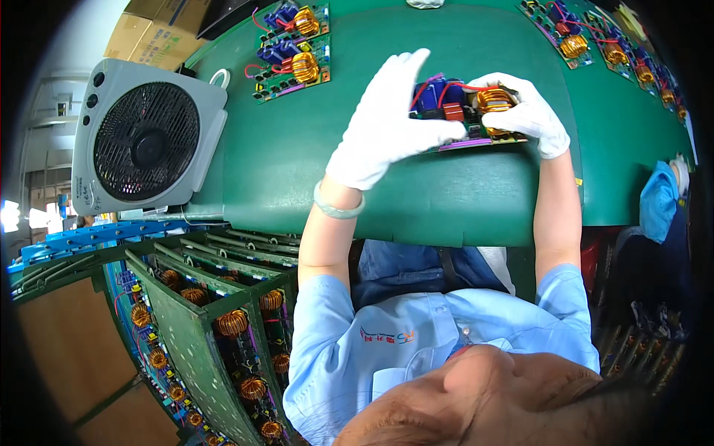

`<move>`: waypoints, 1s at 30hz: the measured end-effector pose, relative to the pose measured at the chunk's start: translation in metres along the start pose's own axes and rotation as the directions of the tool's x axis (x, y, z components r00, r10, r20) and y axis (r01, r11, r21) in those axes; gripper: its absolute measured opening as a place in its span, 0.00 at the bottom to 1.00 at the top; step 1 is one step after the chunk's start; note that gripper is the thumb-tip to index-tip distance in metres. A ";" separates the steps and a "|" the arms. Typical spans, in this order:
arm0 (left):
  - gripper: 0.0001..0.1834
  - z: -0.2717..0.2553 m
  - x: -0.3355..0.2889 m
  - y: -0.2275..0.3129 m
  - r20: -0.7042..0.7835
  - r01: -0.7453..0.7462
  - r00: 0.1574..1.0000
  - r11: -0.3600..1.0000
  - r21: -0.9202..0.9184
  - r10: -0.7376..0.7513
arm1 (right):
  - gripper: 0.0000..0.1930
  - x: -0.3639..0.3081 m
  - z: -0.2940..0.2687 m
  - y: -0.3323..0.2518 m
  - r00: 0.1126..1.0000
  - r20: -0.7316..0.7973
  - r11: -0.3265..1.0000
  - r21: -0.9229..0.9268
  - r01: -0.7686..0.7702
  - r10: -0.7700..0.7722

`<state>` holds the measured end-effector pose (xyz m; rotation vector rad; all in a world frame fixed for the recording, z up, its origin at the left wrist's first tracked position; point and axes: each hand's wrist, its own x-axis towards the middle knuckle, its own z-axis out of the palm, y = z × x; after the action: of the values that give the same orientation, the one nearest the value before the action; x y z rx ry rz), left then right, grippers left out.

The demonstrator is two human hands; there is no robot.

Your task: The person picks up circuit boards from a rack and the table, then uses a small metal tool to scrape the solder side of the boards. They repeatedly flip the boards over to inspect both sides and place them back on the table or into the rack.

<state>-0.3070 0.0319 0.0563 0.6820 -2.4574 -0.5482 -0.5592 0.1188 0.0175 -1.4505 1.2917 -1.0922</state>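
A circuit board [465, 143] with blue capacitors, red wires and a purple strip along its near edge is over the green table in front of me. My right hand [524, 111], in a white glove, closes round the board's right end, its thumb against the copper-wound coil [493, 102]. At the left end is my left hand [387, 123], also gloved. Its fingers stretch up and away, and the thumb reaches across the board's near side. Whether that thumb presses on the board, I cannot tell. The glove hides the board's left end.
Similar boards lie on the table [282, 171] at the far left [294, 56] and far right [573, 41]. A grey box fan [149, 141] stands at left. Below it is a green metal rack [178, 320] filled with boards. Blue cloth [658, 201] hangs by the right edge.
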 end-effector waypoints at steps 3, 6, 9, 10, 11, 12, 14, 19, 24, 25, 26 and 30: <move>0.63 0.020 0.005 0.008 0.046 -0.115 0.993 0.970 0.215 0.107 | 0.24 -0.002 0.001 -0.001 0.999 0.001 0.998 -0.034 0.048 -0.048; 0.62 0.018 0.018 0.012 0.258 0.162 0.954 0.987 -0.005 -0.155 | 0.23 -0.005 0.001 -0.010 0.995 0.020 0.987 -0.129 0.100 -0.098; 0.58 0.026 0.014 0.007 0.245 0.146 0.959 0.989 -0.013 -0.139 | 0.26 -0.005 0.001 -0.011 0.998 0.024 0.990 -0.121 0.066 -0.063; 0.57 0.026 0.014 0.007 0.233 0.129 0.965 0.992 -0.014 -0.122 | 0.26 -0.006 0.001 -0.011 0.998 0.027 0.988 -0.141 0.065 -0.062; 0.55 0.027 0.014 0.006 0.224 0.094 0.970 0.996 0.010 -0.094 | 0.26 -0.006 0.001 -0.009 0.997 0.020 0.985 -0.157 0.075 -0.072; 0.53 0.028 0.015 0.006 0.211 0.060 0.975 0.998 0.032 -0.066 | 0.26 -0.006 0.001 -0.008 0.997 0.018 0.985 -0.157 0.073 -0.071; 0.49 0.030 0.015 0.006 0.210 0.010 0.977 0.995 0.096 -0.030 | 0.25 -0.007 0.000 -0.007 0.997 0.016 0.985 -0.157 0.072 -0.070; 0.42 0.030 0.015 0.010 0.234 -0.056 0.972 0.976 0.210 0.006 | 0.25 -0.007 0.000 -0.004 0.996 0.026 0.979 -0.183 0.085 -0.082; 0.40 0.027 0.014 0.005 0.191 -0.066 0.980 0.995 0.070 0.051 | 0.24 -0.008 0.002 -0.008 0.996 0.017 0.985 -0.149 0.092 -0.091; 0.39 0.025 0.015 0.002 0.197 -0.045 0.979 0.999 0.009 0.042 | 0.24 -0.008 0.001 -0.004 0.995 0.018 0.985 -0.146 0.097 -0.095; 0.38 0.021 0.016 0.001 0.260 0.077 0.964 0.993 -0.085 -0.052 | 0.24 -0.008 0.000 -0.003 0.995 0.018 0.984 -0.143 0.102 -0.100; 0.39 0.005 0.014 -0.008 0.441 0.295 0.881 0.927 -0.230 -0.171 | 0.24 -0.008 -0.001 -0.005 0.997 0.027 0.995 -0.067 0.072 -0.070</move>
<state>-0.3173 0.0183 0.0537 0.8131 -2.6029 -1.2410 -0.5592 0.1272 0.0218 -1.5659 1.2792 -1.0829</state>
